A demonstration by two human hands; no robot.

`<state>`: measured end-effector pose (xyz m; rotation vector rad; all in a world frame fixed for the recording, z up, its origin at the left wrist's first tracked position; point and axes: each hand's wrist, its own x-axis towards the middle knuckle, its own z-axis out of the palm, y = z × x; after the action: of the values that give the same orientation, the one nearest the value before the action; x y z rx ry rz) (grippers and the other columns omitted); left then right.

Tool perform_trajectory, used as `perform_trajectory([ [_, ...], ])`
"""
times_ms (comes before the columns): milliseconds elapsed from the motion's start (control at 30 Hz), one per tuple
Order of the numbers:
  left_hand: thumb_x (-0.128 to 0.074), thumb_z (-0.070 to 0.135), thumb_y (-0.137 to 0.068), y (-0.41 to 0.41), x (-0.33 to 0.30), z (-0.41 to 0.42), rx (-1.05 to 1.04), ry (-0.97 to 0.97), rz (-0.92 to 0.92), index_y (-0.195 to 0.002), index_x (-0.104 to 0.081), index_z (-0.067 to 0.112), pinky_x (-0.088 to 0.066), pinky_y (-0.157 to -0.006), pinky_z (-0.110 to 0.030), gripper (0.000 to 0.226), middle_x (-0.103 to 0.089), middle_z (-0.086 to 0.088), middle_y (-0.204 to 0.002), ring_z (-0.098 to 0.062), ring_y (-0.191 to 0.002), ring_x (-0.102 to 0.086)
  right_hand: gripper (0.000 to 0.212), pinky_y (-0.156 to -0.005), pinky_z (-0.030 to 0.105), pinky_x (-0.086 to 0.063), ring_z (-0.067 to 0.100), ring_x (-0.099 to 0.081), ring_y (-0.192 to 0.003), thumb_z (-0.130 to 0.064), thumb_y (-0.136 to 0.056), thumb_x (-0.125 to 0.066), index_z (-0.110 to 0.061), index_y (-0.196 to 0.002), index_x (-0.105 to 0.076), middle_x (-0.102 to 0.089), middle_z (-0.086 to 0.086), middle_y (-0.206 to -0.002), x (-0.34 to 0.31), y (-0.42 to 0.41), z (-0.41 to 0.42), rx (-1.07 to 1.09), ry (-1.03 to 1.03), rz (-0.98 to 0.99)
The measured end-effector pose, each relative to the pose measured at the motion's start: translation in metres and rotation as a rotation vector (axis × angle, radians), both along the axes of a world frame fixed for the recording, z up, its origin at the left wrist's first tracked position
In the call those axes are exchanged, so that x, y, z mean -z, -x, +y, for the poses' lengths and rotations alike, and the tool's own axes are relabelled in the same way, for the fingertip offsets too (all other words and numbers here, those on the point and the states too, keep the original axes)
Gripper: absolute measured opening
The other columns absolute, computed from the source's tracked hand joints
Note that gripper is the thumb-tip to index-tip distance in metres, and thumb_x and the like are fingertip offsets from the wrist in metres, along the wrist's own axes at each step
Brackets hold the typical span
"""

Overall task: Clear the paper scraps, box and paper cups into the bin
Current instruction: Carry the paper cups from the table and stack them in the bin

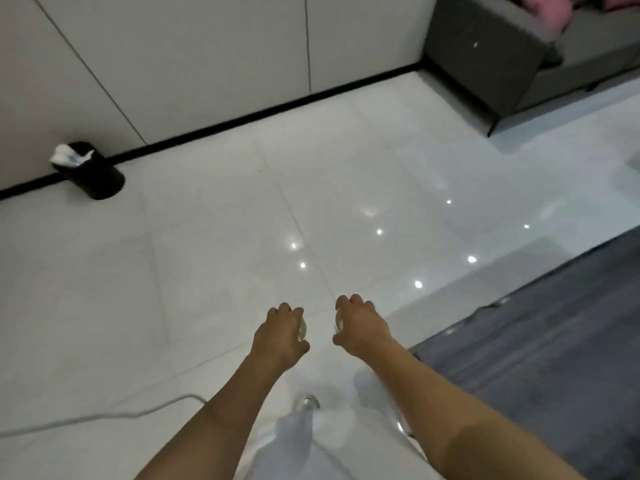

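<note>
Your bin (95,174) is there at the far left, a black cylinder standing on the floor right against the dark skirting (263,112) at the foot of the wall (207,46), and white paper scraps (69,156) are poking up over its rim on the left side. Now to your hands: the left hand (280,332) has its fingers curled down round something pale, a sliver of white (303,329) showing at the inner edge, too little of it to say whether it's a cup. The right hand (360,325) is curled the same way, with a small white edge (338,323) peeking out by the thumb; again, I can't tell what it is. Both hands hang side by side over glossy white floor tiles (346,168), well apart from the bin, open floor lying between you and it. A white cable (104,415) trails across the tiles at lower left, under your left forearm. A grey rug (554,323) spreads out to your right, and a grey sofa (502,64) with pink cushions (550,8) sits in the far right corner.
</note>
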<state>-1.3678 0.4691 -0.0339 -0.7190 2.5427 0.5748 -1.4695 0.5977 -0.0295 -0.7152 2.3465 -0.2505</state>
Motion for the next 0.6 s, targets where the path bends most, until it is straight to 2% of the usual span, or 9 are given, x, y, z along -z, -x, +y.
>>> perform_trajectory([
  [233, -0.060, 0.030, -0.083, -0.045, -0.016, -0.131, -0.243, 0.042, -0.002, -0.132, -0.044, 0.018, -0.046, -0.082, -0.034, 0.053, -0.044, -0.002, -0.127, -0.022, -0.118, -0.040, 0.049, -0.073, 0.031, -0.042, 0.022, -0.044, -0.109, -0.023, -0.080, -0.068, -0.019, -0.123, -0.045, -0.047, 0.001, -0.118, -0.010, -0.011, -0.157, -0.295, 0.038, 0.029],
  [333, -0.060, 0.032, -0.084, -0.048, -0.016, -0.174, -0.328, 0.040, -0.006, -0.132, -0.044, 0.019, -0.045, -0.082, -0.033, 0.053, -0.044, -0.002, -0.128, -0.023, -0.118, -0.041, 0.049, -0.075, 0.031, -0.045, 0.022, -0.045, -0.108, -0.024, -0.080, -0.068, -0.020, -0.123, -0.045, -0.048, 0.000, -0.117, -0.009, -0.004, -0.213, -0.386, 0.037, 0.031],
  [600, -0.059, 0.033, -0.086, 0.006, -0.008, -0.329, -0.476, 0.060, -0.021, -0.134, -0.043, 0.018, -0.045, -0.086, -0.034, 0.053, -0.043, -0.002, -0.131, -0.022, -0.122, -0.039, 0.052, -0.076, 0.030, -0.044, 0.023, -0.046, -0.110, -0.029, -0.080, -0.068, -0.019, -0.126, -0.045, -0.047, 0.002, -0.119, 0.012, 0.065, -0.377, -0.534, 0.041, 0.030],
])
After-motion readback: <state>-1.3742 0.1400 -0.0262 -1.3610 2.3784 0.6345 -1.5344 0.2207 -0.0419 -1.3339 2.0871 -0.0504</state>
